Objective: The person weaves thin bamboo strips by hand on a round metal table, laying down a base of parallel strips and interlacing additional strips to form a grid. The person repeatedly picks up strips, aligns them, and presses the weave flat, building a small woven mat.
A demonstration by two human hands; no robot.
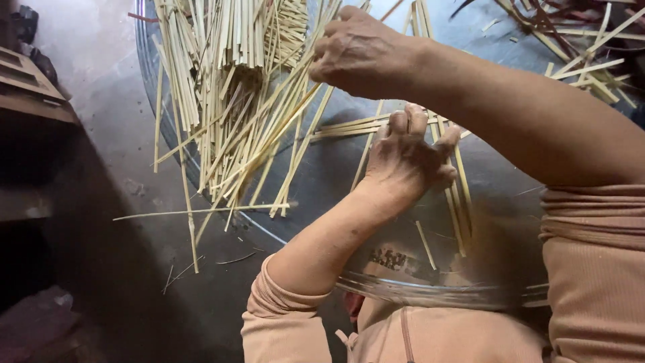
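Round metal tray (322, 181), seen from above, edge toward the person. Big heap of pale bamboo strips (232, 87) on its far-left part; most of them run near to far, some fan out on a slant, and several ends overhang the rim above the concrete floor (101, 101).

Left hand (406, 158) rests on a small set of strips (460, 195) at the tray's middle, fingers curled down onto them. These strips run near to far, crossing a few that lie left to right (349, 126). Cannot tell if the hand grips or only presses.

Right hand (359, 50) is farther off, above the heap's right edge, fingers bent among slanting strips; hold unclear. Hands are apart, right arm crossing over the left.

Darker strips (557, 27) lie far right.
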